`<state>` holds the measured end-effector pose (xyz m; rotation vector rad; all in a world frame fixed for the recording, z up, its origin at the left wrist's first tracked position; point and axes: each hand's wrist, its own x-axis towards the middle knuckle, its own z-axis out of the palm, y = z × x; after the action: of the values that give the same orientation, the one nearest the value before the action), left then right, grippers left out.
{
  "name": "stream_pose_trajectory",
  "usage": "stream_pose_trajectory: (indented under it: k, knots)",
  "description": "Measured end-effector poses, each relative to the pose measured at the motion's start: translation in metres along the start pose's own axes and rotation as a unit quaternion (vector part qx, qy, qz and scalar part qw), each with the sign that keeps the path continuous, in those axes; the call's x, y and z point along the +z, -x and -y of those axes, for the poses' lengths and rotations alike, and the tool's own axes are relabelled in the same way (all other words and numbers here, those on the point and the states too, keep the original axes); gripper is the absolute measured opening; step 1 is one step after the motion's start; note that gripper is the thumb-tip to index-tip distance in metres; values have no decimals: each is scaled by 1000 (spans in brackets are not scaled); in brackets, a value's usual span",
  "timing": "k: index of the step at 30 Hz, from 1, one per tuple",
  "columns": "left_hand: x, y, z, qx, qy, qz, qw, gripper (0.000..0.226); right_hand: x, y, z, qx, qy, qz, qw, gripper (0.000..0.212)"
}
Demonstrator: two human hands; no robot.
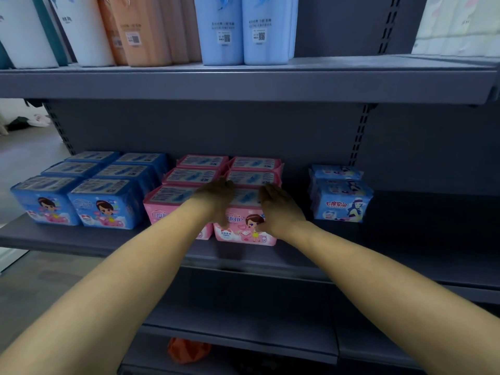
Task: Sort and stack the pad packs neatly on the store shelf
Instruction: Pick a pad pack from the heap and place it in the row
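Several pink pad packs (194, 174) stand in two rows at the middle of the grey shelf (243, 258). Both my hands are on the front right pink pack (243, 228). My left hand (216, 197) lies over its top left corner with straight fingers. My right hand (281, 209) presses against its right side, thumb on the front face. Several blue packs (102, 201) stand in two rows at the left. A small group of light blue packs (341, 204) is stacked at the right.
The upper shelf (243, 79) overhangs, holding tall white, orange and blue packages (221, 31). Bare shelf lies right of the light blue packs. A lower shelf (243, 339) sits beneath my arms, with an orange object (186, 349) under it. Floor shows at the left.
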<state>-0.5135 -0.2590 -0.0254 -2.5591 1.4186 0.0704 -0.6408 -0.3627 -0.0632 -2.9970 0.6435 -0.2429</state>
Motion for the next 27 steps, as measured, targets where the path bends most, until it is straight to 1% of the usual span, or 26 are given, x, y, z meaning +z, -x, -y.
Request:
stream_pose_trajectory:
  k: [5, 9, 11, 17, 21, 27]
  knots:
    - [3, -4, -3, 17, -14, 0, 1000, 103, -1, -5, -3, -12, 8, 38, 999, 100]
    - [6, -6, -8, 17, -36, -2, 999, 118, -3, -10, -4, -12, 11, 66, 998, 102]
    - [6, -7, -8, 16, -35, -6, 999, 121, -5, -10, -4, -12, 6, 72, 997, 101]
    - [16, -5, -7, 11, -40, -33, 999, 121, -3, -8, -4, -12, -5, 65, 998, 97]
    - [20, -8, -5, 13, -31, -38, 999, 120, -1, -8, -5, -12, -8, 64, 998, 97]
    - [25, -5, -1, 27, -30, -65, 997, 114, 0, -8, -5, -7, -9, 64, 998, 95]
